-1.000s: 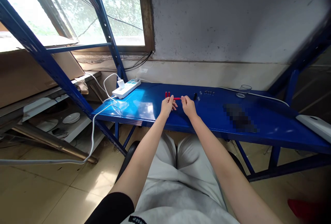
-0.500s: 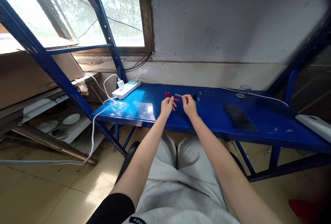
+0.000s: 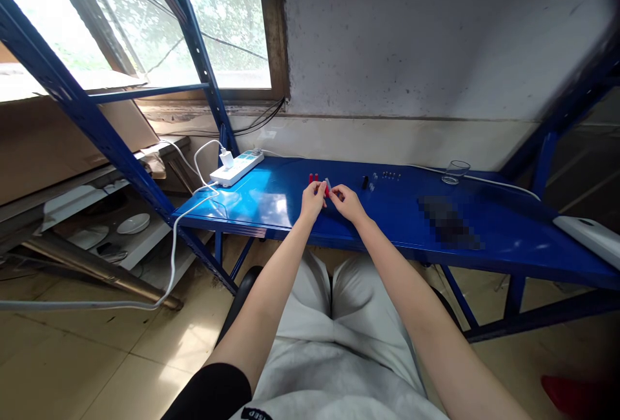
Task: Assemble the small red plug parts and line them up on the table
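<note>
My left hand (image 3: 312, 201) is closed in a pinch around a small red tube (image 3: 327, 192), mostly hidden by the fingers. My right hand (image 3: 347, 202) meets it from the right, thumb and fingers pressed together at the lower end of a slim clear tube (image 3: 328, 183). The clear tube points up and away from me, touching or right beside the red one; I cannot tell whether they are joined. Just beyond my left fingertips lie two short red pieces (image 3: 314, 178). Right of my hands are a small black piece (image 3: 365, 182) and some clear pieces (image 3: 372, 183).
Several tiny pieces (image 3: 391, 176) lie in a row farther right on the blue table (image 3: 281, 178). A clear glass (image 3: 455, 172) stands near the wall, with a blurred dark object (image 3: 448, 221) in front. A white power strip (image 3: 237, 168) with cables sits at the left.
My right hand has moved left to my left hand, bringing the clear tube to the red one. The black piece now shows fully. My left hand has barely moved.
</note>
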Action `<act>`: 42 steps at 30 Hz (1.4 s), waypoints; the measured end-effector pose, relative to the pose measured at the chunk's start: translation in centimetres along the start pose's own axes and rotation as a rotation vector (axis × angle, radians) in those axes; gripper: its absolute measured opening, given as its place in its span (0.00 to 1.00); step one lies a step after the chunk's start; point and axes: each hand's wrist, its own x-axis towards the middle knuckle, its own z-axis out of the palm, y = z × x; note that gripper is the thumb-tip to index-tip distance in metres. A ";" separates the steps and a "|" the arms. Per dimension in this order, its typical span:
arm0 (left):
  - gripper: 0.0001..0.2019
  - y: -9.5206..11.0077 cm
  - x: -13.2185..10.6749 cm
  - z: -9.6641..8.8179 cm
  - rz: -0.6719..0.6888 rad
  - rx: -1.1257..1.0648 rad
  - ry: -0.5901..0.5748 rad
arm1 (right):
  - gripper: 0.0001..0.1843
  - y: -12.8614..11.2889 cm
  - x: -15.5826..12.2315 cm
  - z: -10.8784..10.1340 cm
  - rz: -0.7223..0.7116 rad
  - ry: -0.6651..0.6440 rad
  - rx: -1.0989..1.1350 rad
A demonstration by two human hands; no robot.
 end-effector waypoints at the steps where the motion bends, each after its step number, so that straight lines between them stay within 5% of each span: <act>1: 0.16 0.0 0.0 0.0 0.007 0.009 -0.003 | 0.12 0.1 0.0 0.0 -0.012 -0.001 -0.003; 30: 0.13 0.5 -0.4 0.1 0.004 0.032 -0.039 | 0.14 0.7 0.4 -0.4 -0.031 -0.032 -0.055; 36: 0.13 0.7 -0.7 -0.1 -0.006 0.027 -0.012 | 0.14 1.6 0.4 -2.0 0.221 0.115 -0.276; 42: 0.10 0.5 -0.5 -0.1 -0.041 0.054 -0.016 | 0.13 2.6 0.8 -4.8 0.526 0.080 -0.355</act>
